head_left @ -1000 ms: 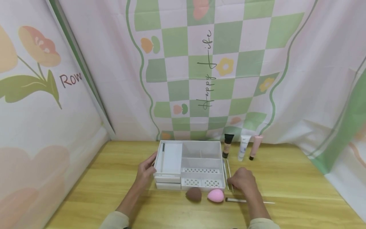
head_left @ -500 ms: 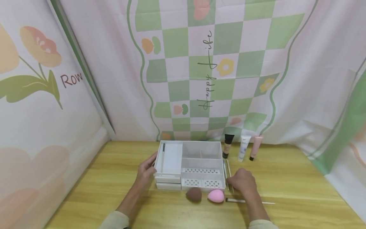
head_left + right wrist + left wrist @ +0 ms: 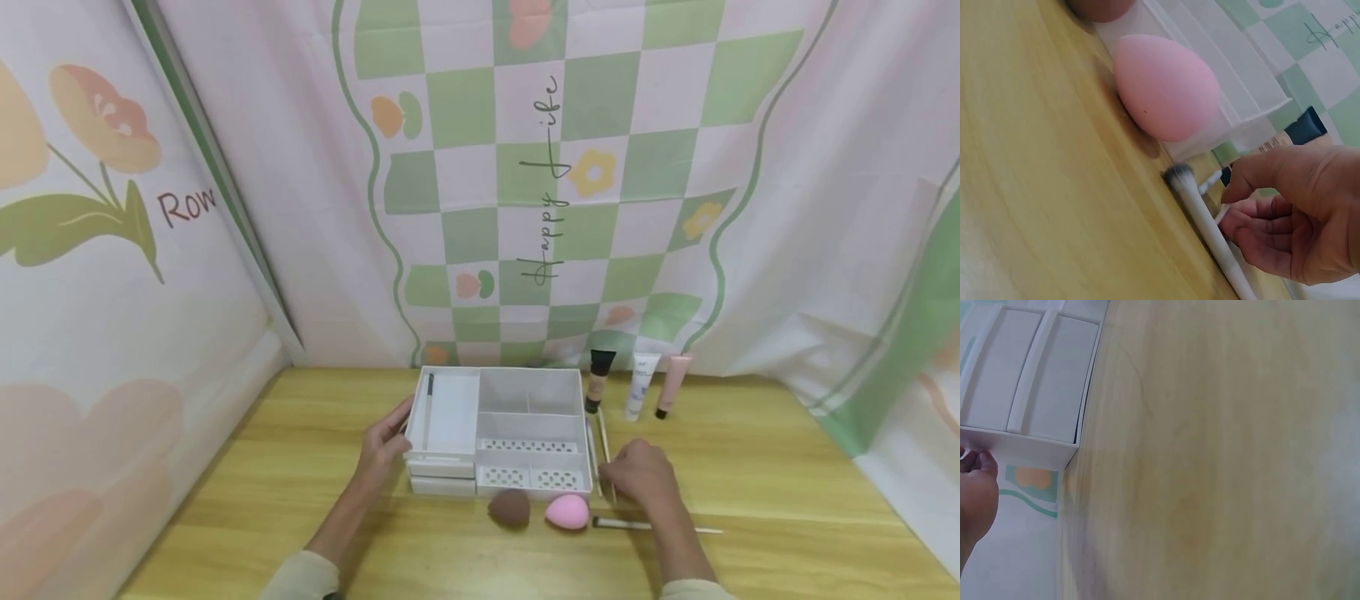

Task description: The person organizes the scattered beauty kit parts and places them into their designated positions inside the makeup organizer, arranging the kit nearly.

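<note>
A white desktop organizer (image 3: 530,392) with compartments and small drawers stands on the table. My left hand (image 3: 384,446) holds its left side, thumb at the front corner; in the left wrist view, bent fingers (image 3: 985,464) meet the side wall. My right hand (image 3: 641,475) pinches a thin pale makeup brush (image 3: 606,442) by its lower end, right of the organizer. A second slim brush (image 3: 593,458) lies alongside the organizer wall. Another makeup brush (image 3: 1207,222) lies crosswise under the right wrist. In the organizer's upper left tray (image 3: 453,408) lies a dark-tipped brush (image 3: 428,412).
A brown makeup sponge (image 3: 510,508) and a pink one (image 3: 567,512) sit before the organizer. Behind the right hand stand a black-capped tube (image 3: 598,383), a white tube (image 3: 641,387) and a pink tube (image 3: 672,386). A printed curtain (image 3: 457,183) hangs behind the table.
The pinched brush and my right hand have shifted slightly right, widening the gap to the brush beside the organizer. My left hand stays at the organizer's side.
</note>
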